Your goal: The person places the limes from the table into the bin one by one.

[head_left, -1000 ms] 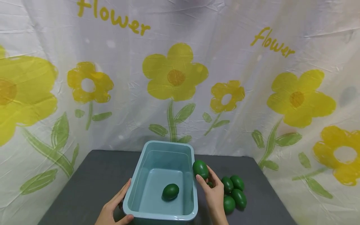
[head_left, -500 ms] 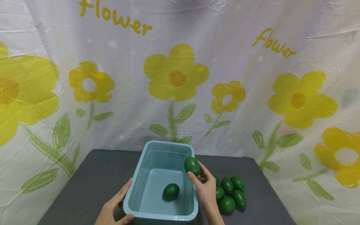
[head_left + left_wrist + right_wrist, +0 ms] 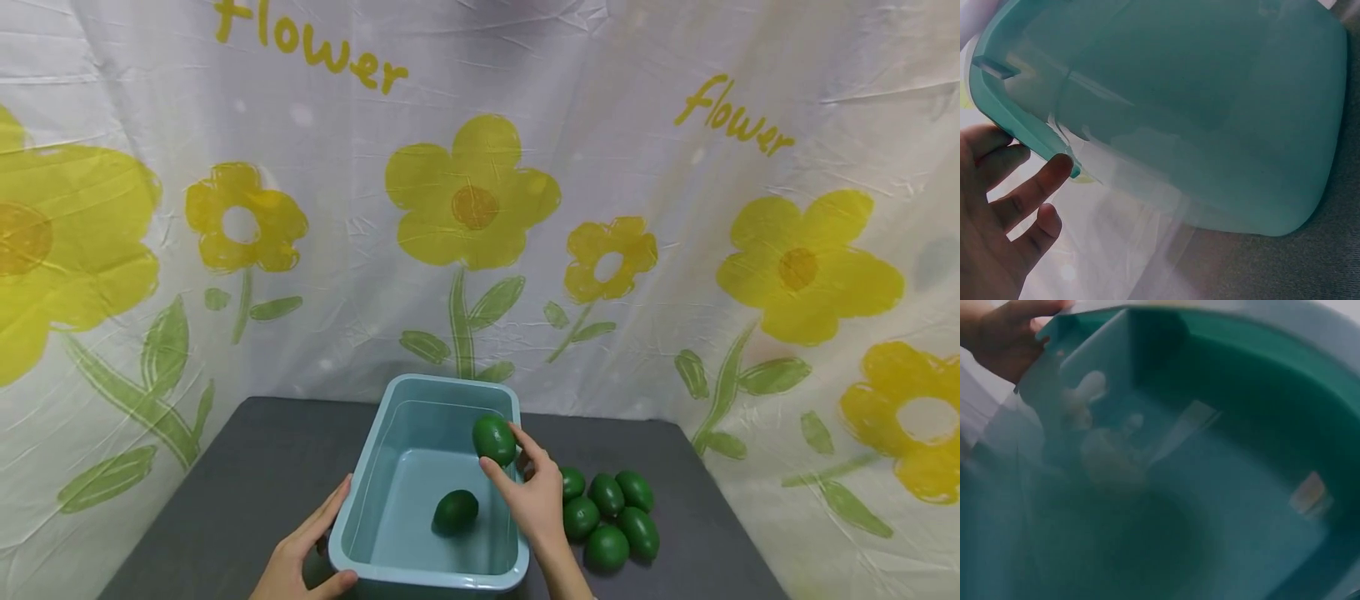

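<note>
A light blue plastic tub (image 3: 442, 577) stands in the middle of the table in the head view. My left hand (image 3: 303, 550) grips its near left corner, thumb at the front rim and fingers along the left side. In the left wrist view, those fingers (image 3: 1041, 187) reach to the rim from outside. My right hand (image 3: 536, 500) holds a glossy, dark green avocado-like fruit (image 3: 494, 440) between thumb and fingers, over the tub's right side. Another such fruit (image 3: 456, 512) lies on the tub floor. The blurred right wrist view shows the tub's inside (image 3: 1210, 506).
Several more green fruits (image 3: 606, 547) lie clustered on the dark grey table (image 3: 247, 467), right of the tub and behind my right hand. A white curtain (image 3: 330, 250) printed with yellow flowers hangs behind the table and along both sides.
My right hand has moved left with the green fruit, from outside the tub's right rim to over its inside. The left hand stays at the corner.
</note>
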`<state>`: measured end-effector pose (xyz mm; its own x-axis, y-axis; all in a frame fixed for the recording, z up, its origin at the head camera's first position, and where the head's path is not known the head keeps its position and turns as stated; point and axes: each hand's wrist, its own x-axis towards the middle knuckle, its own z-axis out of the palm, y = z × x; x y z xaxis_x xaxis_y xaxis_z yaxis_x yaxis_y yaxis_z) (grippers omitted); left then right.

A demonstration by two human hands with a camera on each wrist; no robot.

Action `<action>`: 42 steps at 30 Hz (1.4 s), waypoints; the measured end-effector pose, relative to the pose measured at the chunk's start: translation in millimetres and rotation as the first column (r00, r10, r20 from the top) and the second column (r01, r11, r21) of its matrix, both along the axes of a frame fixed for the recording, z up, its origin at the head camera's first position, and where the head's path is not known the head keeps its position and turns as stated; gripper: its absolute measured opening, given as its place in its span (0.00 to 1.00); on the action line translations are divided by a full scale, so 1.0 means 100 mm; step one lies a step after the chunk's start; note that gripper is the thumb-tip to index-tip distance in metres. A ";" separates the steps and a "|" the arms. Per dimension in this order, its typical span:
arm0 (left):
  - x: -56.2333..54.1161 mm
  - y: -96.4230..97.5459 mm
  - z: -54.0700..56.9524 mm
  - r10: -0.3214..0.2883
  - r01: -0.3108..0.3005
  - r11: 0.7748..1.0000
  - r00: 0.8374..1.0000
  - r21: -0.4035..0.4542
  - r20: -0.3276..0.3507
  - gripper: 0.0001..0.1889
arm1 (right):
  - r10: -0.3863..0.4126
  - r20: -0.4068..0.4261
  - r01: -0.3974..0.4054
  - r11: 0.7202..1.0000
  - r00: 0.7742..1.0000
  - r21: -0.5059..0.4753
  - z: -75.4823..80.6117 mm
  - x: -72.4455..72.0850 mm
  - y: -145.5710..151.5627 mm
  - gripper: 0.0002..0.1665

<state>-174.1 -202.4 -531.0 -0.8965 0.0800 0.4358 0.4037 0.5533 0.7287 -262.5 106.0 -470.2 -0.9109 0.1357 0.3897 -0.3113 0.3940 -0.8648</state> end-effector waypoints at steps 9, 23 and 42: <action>0.00 0.00 0.02 0.002 -0.002 1.000 1.000 -0.002 0.006 0.46 | -0.024 -0.139 0.033 0.997 0.990 0.065 -0.02 -0.03 0.00 0.36; 0.02 0.00 0.09 0.024 -0.022 0.999 0.998 -0.032 0.061 0.47 | -0.036 -0.168 0.043 0.998 0.985 0.039 0.00 0.02 0.05 0.35; 0.02 0.01 0.08 0.038 -0.035 0.998 0.998 -0.048 0.052 0.47 | -0.126 -0.140 0.140 0.986 0.982 0.091 -0.08 0.10 0.31 0.36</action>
